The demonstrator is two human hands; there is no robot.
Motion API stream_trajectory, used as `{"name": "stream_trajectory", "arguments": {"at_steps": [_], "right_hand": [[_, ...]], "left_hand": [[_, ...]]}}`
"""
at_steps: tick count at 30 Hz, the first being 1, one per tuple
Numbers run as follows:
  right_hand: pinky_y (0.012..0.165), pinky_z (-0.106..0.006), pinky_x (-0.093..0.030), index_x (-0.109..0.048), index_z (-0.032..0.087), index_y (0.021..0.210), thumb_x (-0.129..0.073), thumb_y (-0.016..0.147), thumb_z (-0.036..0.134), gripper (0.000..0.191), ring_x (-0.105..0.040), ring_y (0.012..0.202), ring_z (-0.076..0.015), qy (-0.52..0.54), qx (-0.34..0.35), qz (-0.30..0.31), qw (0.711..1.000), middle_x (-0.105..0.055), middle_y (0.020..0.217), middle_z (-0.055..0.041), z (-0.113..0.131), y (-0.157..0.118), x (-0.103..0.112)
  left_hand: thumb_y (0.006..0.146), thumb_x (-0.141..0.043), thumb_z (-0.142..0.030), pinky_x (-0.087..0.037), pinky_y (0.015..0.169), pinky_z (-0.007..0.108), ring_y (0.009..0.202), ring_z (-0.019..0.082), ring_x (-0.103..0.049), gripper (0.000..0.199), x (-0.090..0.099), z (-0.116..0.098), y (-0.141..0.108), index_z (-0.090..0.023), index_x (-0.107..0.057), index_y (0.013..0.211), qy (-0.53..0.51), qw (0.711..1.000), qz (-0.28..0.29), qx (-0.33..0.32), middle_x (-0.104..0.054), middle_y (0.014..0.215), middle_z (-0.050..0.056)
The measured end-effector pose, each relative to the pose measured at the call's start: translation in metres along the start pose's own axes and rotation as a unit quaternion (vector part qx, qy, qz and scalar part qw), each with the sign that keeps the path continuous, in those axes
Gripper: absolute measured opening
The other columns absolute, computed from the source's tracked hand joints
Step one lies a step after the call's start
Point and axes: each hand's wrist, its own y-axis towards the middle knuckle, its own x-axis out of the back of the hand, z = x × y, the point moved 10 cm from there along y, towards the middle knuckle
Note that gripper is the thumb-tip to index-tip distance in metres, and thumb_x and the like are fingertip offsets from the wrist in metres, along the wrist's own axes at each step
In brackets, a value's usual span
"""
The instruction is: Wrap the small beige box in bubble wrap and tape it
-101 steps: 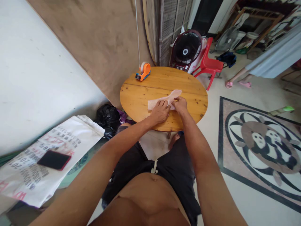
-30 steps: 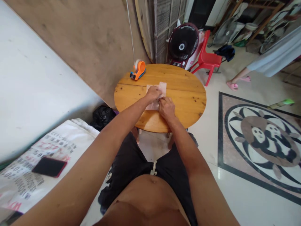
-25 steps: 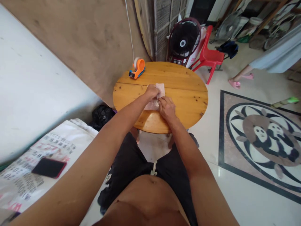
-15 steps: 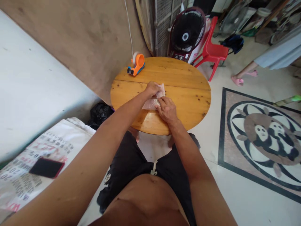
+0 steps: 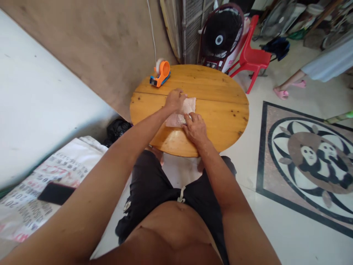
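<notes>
Bubble wrap [image 5: 189,105] is laid on the round wooden table [image 5: 220,121], long axis approx. near-L to far-R. Its far-L side is covered by the L hand [image 5: 173,100], grip unclear; its near-R side is touched by the R hand [image 5: 196,129], fingers curled, pinch unclear.

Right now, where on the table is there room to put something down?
The table has bare wood between the right hand and right edge, and right of the tape holder. The middle is crowded with that hand, the left hand and plastic wrap.
</notes>
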Motion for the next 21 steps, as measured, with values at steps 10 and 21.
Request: {"name": "stream_trajectory", "arguments": {"at_steps": [10, 21], "right_hand": [[0.101, -0.05, -0.045, -0.054, 0.013, 0.148, -0.05, 0.101, 0.041, 0.054, -0.048, 0.12, -0.0353, 0.01, 0.005, -0.02, 1.0, -0.055, 0.14, -0.0214, -0.003, -0.001, -0.003], [0.104, -0.05, -0.046, -0.056, 0.011, 0.146, -0.05, 0.1, 0.041, 0.055, -0.049, 0.12, -0.0347, 0.02, 0.013, -0.047, 0.999, -0.057, 0.137, -0.0214, -0.002, -0.001, 0.001]], "left_hand": [[0.087, -0.07, -0.042, -0.056, 0.087, 0.036, 0.092, 0.021, -0.068, 0.061, 0.07, 0.059, -0.143, -0.013, -0.054, 0.138, -0.028, 0.993, -0.049, 0.105, -0.066, 0.124, 0.015], [0.078, -0.082, -0.047, -0.048, 0.083, 0.032, 0.094, 0.025, -0.067, 0.049, 0.04, 0.036, -0.116, -0.014, -0.067, 0.11, 0.073, 0.984, 0.055, 0.152, -0.072, 0.099, 0.012]]}}
